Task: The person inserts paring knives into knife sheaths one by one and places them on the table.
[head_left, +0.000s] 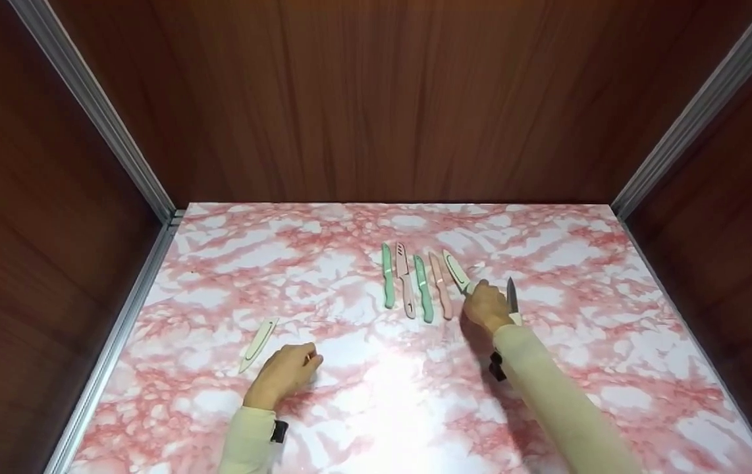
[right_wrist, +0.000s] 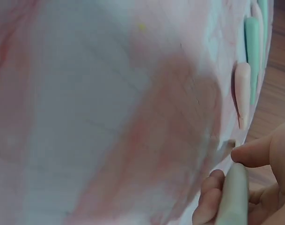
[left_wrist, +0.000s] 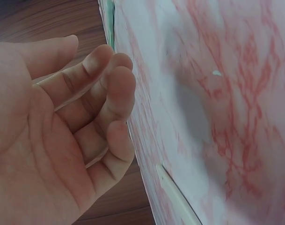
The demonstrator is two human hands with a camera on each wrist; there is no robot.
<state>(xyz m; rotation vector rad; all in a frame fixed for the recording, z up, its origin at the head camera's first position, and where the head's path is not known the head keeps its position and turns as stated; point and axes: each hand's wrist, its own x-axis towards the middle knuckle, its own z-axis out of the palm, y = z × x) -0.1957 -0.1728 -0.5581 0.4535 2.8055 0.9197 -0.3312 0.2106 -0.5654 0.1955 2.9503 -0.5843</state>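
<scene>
My right hand grips the handle of a cream sheathed knife, whose covered blade points away at the right end of a row. The right wrist view shows its pale handle between thumb and fingers. Beside that forearm lies an unsheathed knife, its dark blade bare and its handle partly hidden by the sleeve. At the left, my left hand hovers over the table with loosely bent fingers, holding nothing. A loose cream sheath lies just beyond it, and the left wrist view catches part of it.
Left of the held knife, a green knife, a pink knife, another green knife and another pink knife lie side by side. The marbled table has brown wood-grain panels behind and at both sides.
</scene>
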